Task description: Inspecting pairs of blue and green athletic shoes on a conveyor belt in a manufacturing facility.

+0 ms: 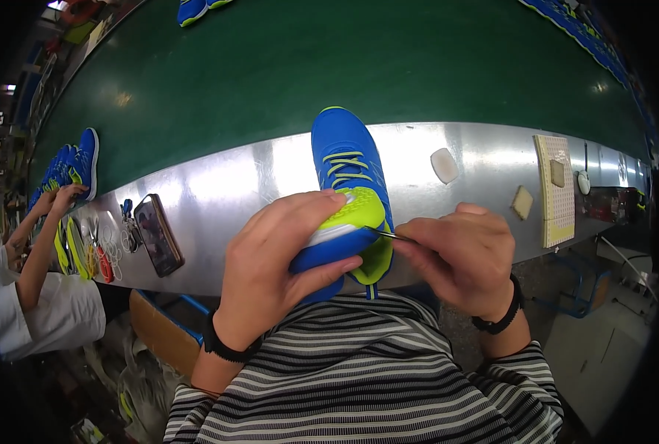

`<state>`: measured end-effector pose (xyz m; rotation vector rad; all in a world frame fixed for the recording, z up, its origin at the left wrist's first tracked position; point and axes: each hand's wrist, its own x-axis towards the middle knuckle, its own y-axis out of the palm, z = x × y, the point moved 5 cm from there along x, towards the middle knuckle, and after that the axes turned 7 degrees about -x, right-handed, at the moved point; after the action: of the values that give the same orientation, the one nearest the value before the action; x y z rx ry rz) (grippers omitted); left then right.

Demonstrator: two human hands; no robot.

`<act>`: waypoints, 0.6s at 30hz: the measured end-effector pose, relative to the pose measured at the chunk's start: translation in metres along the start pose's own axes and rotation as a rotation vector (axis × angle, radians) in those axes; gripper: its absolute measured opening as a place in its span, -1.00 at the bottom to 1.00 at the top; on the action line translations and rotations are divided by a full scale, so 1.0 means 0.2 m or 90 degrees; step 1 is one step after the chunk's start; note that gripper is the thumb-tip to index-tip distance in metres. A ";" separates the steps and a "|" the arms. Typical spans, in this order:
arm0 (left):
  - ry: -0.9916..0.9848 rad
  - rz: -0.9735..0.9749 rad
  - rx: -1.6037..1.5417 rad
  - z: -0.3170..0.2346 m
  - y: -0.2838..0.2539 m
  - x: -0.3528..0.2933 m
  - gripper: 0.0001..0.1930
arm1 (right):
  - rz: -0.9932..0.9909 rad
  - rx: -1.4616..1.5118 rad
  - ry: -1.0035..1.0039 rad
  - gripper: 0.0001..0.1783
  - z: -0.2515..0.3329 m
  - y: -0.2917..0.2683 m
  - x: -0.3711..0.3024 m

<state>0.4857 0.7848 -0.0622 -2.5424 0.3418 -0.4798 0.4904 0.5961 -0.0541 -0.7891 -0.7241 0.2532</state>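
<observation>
A blue sneaker with yellow-green laces sits in front of me, toe pointing away. My left hand is closed on its yellow-green padded flap, which has a white edge and a blue underside and looks like the tongue. Fingers lie over the top and the thumb presses the blue side. Pinched in my right hand is a thin dark metal tool; its tip touches the flap's right edge. Its exact kind is hidden by the fingers. Below it, the yellow-green lining of the shoe opening shows.
A phone, a red-handled tool and a co-worker's hands holding more blue sneakers are at left. A whitish pad, a small beige block and a yellow printed sheet lie right. Beyond the metal edge runs a green surface.
</observation>
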 end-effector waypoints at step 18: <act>-0.019 0.026 -0.001 0.02 0.02 0.00 -0.47 | -0.039 -0.071 -0.043 -0.66 0.01 0.02 -0.04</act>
<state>0.4881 0.7839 -0.0676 -2.5358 0.3820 -0.4258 0.4839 0.5960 -0.0590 -0.8660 -0.8299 0.1855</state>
